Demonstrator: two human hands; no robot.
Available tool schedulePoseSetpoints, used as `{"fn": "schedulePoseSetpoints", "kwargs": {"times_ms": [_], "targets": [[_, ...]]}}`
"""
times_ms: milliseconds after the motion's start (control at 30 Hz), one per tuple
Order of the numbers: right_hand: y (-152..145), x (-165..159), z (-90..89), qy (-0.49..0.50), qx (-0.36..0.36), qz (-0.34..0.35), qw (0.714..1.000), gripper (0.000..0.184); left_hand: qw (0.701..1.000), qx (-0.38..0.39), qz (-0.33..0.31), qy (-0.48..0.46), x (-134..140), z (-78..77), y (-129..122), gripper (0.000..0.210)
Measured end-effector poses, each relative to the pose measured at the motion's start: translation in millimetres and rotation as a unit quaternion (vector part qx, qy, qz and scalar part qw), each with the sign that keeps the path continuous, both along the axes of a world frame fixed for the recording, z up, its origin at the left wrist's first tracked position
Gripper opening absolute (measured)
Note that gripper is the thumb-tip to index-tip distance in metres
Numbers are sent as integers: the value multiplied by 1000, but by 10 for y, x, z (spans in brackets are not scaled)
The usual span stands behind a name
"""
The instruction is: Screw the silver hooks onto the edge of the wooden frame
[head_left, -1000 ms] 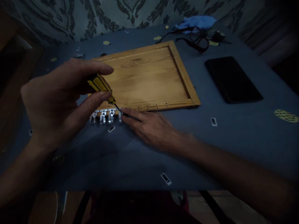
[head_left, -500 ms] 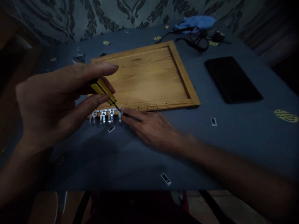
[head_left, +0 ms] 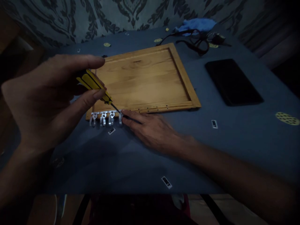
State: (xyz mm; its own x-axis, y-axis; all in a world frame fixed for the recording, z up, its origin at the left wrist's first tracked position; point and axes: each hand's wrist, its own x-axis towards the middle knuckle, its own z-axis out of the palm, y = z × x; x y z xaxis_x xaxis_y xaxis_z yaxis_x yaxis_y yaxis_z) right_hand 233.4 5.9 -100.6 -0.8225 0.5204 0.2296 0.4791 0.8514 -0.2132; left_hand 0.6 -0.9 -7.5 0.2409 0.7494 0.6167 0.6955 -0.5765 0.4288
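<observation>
Yellow and black, the screwdriver [head_left: 93, 83] is pinched between the left hand [head_left: 44, 93]'s thumb and curled fingers, index stretched free above. Its handle has drawn back leftward, the tip staying at the fourth hook [head_left: 120, 119], so work there seems unfinished. The right hand [head_left: 157, 131]'s fingertips meet that hook; whether they pinch it, I cannot tell. The hooks line the near-left edge of the wooden panel [head_left: 145, 81], on blue-grey cloth [head_left: 253, 140] whose printed tags [head_left: 166, 182] seem to read "OBEY".

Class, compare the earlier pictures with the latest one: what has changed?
The left hand has shifted leftward, the yellow screwdriver handle moving with it; nothing was taken up or let go. The right hand stays at the hooks; the wooden panel and black device lie unmoved.
</observation>
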Motion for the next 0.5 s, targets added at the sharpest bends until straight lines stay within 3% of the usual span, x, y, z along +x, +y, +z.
{"fn": "schedulePoseSetpoints", "kwargs": {"times_ms": [167,500], "targets": [[1,0,19,-18,-2,0,1000,49,998,13,10,53,13,23,-30,47],[0,8,24,-23,-17,-2,1000,51,997,-20,44,59,108,64,-60,42]]}}
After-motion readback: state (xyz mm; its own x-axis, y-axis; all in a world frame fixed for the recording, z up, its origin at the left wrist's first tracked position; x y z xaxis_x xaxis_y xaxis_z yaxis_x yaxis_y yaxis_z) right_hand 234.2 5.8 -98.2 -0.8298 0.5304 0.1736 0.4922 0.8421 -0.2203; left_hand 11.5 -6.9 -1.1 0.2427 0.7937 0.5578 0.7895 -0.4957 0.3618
